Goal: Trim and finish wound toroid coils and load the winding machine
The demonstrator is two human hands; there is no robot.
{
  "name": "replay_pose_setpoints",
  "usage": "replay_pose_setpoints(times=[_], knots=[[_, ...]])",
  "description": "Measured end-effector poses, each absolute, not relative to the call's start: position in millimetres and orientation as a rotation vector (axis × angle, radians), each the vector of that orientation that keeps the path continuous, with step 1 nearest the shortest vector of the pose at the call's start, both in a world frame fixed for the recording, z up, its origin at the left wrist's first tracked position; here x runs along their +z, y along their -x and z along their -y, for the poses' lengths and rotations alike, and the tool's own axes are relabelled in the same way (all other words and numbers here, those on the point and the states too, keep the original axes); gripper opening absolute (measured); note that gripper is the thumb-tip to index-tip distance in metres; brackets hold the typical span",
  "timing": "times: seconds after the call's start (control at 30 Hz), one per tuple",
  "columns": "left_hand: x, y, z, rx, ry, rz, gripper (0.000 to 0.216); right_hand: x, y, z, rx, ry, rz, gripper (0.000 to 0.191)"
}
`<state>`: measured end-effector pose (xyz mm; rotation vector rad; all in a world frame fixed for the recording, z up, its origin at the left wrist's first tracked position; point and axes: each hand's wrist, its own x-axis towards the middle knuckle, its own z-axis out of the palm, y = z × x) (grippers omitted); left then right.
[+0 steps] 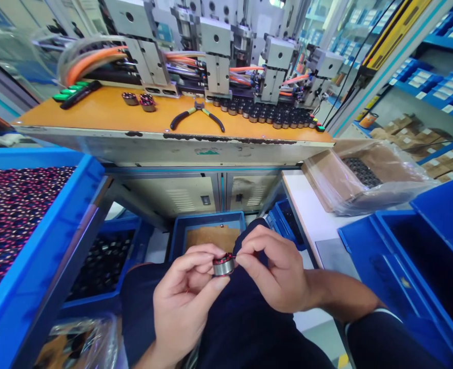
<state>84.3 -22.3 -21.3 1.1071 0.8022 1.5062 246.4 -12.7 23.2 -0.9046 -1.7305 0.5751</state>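
Observation:
Between the thumb and fingers of my left hand (188, 292) is a small round motor stator (223, 265), with a silver metal side and dark red windings on top. My right hand (274, 269) is beside it, thumb and forefinger pinched on a thin red wire at the stator's right edge. Both hands are above my lap. On the orange bench ahead lie open cutting pliers (198, 114) with black and yellow handles. Two more stators (147, 102) stand to the left of the pliers, and several dark-topped ones (265, 113) are packed in rows to the right.
A blue bin (84, 177) full of wound parts stands at the left. Metal press units (217, 56) line the back of the bench. At the right are a plastic-lined cardboard box (326, 179) and blue bins (382, 225). A blue tray (207, 220) sits low ahead.

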Motion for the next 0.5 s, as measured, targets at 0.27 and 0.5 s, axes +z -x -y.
replay_pose_setpoints(times=[0.27,0.5], knots=[[-23.7,-81.0,17.7,1.444,-0.983,-0.737,0.021,22.2,-241.4,15.6,1.487,0.962,1.338,0.023],[-32.2,-81.4,12.1,1.493,-0.991,-0.635,0.022,17.1,-243.6,5.4,1.842,0.834,1.164,0.035]])
